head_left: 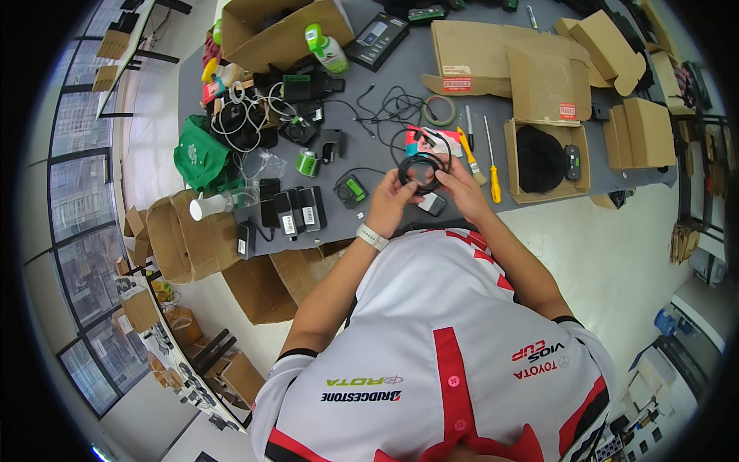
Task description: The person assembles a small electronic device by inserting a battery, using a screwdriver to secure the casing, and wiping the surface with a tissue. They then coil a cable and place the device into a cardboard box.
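A coil of thin black cable (422, 158) is held up between my hands over the near edge of the grey table. Its left side is pinched by my left hand (391, 202), which wears a pale watch strap. On the other side my right hand (465, 192) has its fingers closed on the coil. A loop of cable sticks out above, in front of a red, white and blue packet (445, 143). Below the hands lies a small grey-white device (433, 204). A paintbrush (466, 143) and a yellow-handled screwdriver (495, 183) lie right of my right hand.
Loose black cables (375, 118) and a tape roll (439, 111) lie farther back. Left are black power bricks (288, 212), a green can (307, 162) and a green bag (202, 154). An open cardboard box (513, 158) with a fuzzy black thing stands right.
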Available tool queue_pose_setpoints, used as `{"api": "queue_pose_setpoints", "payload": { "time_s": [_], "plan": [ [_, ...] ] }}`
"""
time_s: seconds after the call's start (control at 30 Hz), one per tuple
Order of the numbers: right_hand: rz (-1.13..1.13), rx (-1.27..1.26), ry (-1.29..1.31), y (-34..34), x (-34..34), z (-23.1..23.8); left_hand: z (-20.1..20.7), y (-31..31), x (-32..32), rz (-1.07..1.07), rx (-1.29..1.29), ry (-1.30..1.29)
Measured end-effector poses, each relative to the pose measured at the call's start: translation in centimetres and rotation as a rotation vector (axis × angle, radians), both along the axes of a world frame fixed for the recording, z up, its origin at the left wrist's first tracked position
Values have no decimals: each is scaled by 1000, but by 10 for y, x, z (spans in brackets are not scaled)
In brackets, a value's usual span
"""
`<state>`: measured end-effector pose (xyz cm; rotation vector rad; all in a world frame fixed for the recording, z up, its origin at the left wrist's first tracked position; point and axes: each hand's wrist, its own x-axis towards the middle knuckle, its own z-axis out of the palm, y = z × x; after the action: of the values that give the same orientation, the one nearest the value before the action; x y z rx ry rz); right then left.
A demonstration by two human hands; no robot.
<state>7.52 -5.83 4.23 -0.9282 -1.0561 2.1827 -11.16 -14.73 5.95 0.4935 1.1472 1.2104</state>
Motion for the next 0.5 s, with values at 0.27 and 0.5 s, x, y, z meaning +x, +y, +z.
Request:
{"api": "queue_pose_setpoints", "payload": {
  "time_s": [0.27, 0.5],
  "plan": [
    [86, 19, 63, 38, 27, 7, 8, 15, 29, 59, 23, 168],
    [154, -45, 57, 52, 41, 5, 3, 7, 43, 246, -63, 161]
  ]
}}
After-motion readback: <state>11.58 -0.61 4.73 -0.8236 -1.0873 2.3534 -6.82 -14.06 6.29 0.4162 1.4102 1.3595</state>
